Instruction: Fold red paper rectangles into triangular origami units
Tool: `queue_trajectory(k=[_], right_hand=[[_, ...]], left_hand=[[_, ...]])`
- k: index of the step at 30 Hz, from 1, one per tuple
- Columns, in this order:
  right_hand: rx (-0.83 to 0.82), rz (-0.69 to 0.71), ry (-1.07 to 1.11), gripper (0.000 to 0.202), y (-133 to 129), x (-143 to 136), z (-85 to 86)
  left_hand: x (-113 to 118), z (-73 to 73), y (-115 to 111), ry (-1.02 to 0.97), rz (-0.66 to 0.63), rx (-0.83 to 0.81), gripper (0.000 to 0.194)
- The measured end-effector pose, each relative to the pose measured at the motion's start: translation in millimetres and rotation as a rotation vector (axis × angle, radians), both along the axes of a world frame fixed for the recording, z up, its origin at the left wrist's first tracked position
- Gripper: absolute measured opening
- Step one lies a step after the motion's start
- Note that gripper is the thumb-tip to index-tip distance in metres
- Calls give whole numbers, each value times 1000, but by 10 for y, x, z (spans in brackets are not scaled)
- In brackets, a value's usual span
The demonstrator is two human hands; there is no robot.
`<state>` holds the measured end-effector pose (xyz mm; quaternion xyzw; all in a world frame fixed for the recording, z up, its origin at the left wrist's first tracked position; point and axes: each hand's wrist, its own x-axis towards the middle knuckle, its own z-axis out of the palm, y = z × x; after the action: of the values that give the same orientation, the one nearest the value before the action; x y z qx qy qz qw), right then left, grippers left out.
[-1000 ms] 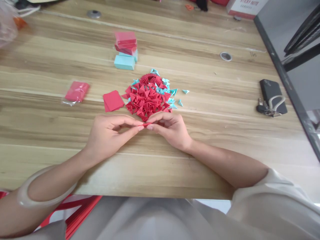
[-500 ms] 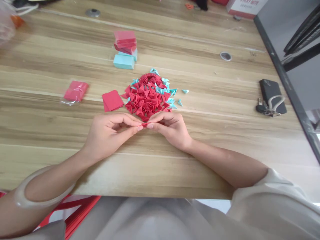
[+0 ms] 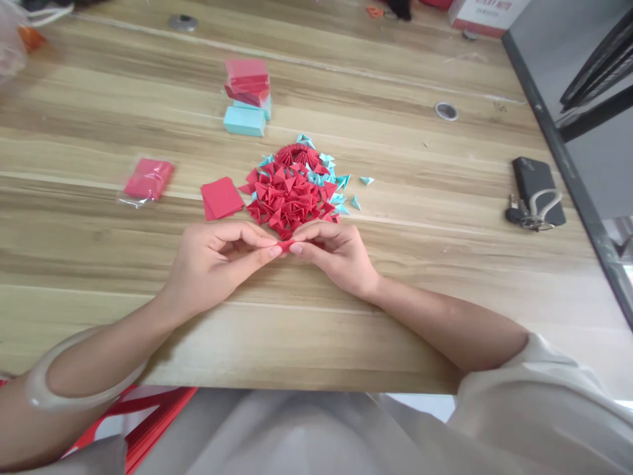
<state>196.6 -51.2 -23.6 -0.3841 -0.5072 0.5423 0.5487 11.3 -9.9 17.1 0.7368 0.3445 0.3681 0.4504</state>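
The left hand [image 3: 217,260] and the right hand [image 3: 336,254] are both pinching a small red paper piece [image 3: 285,245] between their fingertips, near the front edge of the bench [image 3: 445,218], just before the pile of folded triangles [image 3: 294,191].

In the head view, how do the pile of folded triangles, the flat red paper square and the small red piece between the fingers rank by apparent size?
1. pile of folded triangles
2. flat red paper square
3. small red piece, mostly hidden by fingers

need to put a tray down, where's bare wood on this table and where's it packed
Bare wood: between the folded pile and the phone with keys, and left of the left hand, below the wrapped red pad. Crowded from the right hand to the note blocks.
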Motion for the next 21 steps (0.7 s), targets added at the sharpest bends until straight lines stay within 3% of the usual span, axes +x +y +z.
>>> queue_trajectory(k=[7,14,21], right_hand=[[-45,-7,-112,34,-9,0,12],[-22,-9,-172,26,-16,10,6],[29,21,-210,25,-19,14,-18]], left_hand=[[12,-8,-10,25,-23,-62,9],[26,-2,-5,-39,11,-119,11],[-33,-43,62,-24,-97,-169,15]])
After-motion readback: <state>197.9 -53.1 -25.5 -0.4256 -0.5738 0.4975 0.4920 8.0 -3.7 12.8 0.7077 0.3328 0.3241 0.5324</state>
